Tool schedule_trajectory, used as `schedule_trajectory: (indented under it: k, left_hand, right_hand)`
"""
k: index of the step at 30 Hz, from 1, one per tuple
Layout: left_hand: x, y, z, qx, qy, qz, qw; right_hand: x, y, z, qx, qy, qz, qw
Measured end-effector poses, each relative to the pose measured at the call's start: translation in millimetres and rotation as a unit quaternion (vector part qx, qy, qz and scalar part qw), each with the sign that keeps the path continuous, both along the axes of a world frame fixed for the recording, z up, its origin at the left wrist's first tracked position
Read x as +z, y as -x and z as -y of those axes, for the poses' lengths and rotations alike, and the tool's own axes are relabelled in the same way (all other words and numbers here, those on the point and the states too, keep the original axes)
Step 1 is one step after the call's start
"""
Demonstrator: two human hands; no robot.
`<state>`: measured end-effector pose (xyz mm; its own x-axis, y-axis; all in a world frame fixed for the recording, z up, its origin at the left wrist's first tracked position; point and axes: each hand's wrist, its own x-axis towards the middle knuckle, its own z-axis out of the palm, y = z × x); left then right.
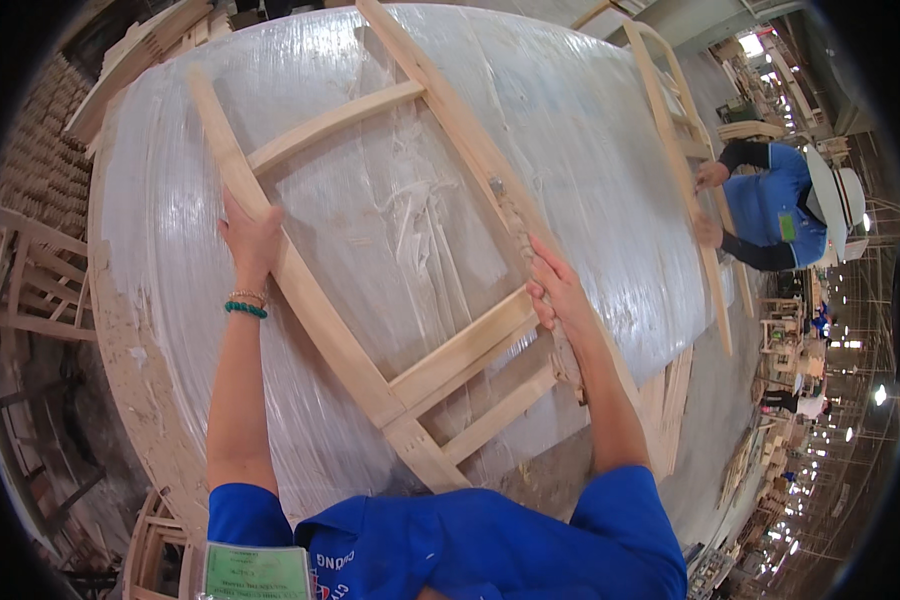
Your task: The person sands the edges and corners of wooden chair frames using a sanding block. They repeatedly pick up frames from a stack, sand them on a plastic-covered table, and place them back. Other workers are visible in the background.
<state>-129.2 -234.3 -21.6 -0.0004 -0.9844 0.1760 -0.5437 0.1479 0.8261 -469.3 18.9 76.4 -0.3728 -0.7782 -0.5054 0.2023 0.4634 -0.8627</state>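
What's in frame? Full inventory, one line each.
wooden chair frame: 1, pale wood, flat on the table under both hands
table: 1, covered in clear plastic wrap, centre
second chair frame: 1, pale wood, table's far right edge
co-worker: 1, blue shirt, white hat, right, hands on the second frame
stacked wooden parts: many, pale, left
bracelets: 2, gold and green, left wrist
left hand: 1, gripping the left rail
right hand: 1, gripping the right rail

Both hands, left hand (251, 236) and right hand (558, 290), grip a wooden chair frame (370, 375) on a plastic-wrapped table (390, 210).
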Motion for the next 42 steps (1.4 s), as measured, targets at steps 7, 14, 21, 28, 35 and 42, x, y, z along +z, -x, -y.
schedule_trajectory:
  k: [7, 14, 21, 28, 35, 42]
  left_hand:
    - [1, -6, -1, -0.007, -0.019, 0.008, 1.0]
    - [3, 11, -2, -0.038, -0.033, 0.021, 0.999]
    - [-6, -7, 0, -0.012, -0.004, 0.007, 1.0]
    - [-1, 7, -2, -0.011, -0.02, -0.009, 1.0]
    - [0, -13, 1, -0.001, -0.009, -0.015, 1.0]
    - [-9, 25, 3, -0.054, -0.012, -0.041, 0.998]
  right_hand:
    - [4, -4, 4, -0.019, -0.02, 0.023, 0.999]
    - [-5, 2, 36, -0.032, 0.009, 0.026, 0.999]
    - [-14, -42, 27, 0.047, -0.01, 0.049, 0.998]
    - [3, -13, 3, -0.041, -0.002, 0.017, 0.999]
    - [-1, -10, 2, -0.023, -0.007, 0.061, 0.998]
    - [-17, -4, 79, 0.015, 0.078, 0.012, 0.997]
